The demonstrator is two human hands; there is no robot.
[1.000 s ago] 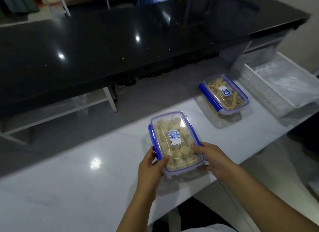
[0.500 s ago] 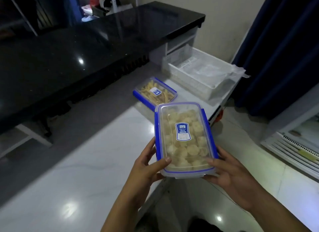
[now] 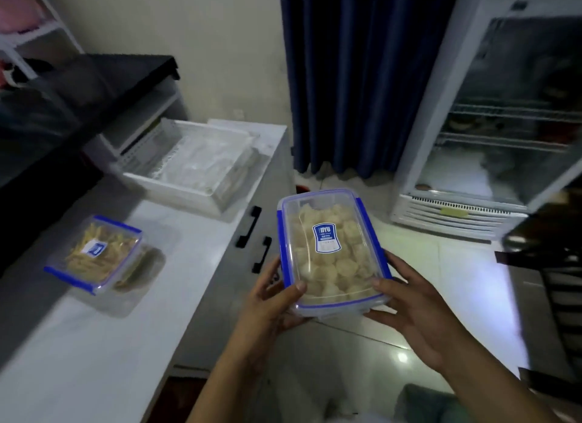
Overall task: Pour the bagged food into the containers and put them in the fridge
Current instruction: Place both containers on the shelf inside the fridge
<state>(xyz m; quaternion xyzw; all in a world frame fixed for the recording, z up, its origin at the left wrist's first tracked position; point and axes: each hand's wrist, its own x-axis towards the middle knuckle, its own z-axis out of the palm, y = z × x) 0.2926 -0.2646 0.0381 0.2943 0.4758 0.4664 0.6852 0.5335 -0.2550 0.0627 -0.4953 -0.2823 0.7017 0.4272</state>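
Observation:
A clear container with blue clips (image 3: pixel 330 249), lidded and full of pale round pieces, is held in the air over the floor. My left hand (image 3: pixel 271 299) grips its near left corner, thumb on the lid. My right hand (image 3: pixel 412 306) grips the near right corner, thumb on the lid too. A second lidded container (image 3: pixel 94 254) with yellow strips lies on the white counter (image 3: pixel 94 344) at the left. The glass-door fridge (image 3: pixel 504 123) stands at the right, door shut.
A white basket (image 3: pixel 189 167) with clear plastic inside sits at the counter's far end. Black handles (image 3: pixel 255 240) mark the cabinet front below. A dark blue curtain (image 3: pixel 356 69) hangs behind. A black countertop (image 3: pixel 63 101) lies left. Dark furniture (image 3: pixel 554 281) stands at the right edge.
Both hands lifted the container off the counter and carried it right. The view swung right, bringing the fridge and curtain into sight.

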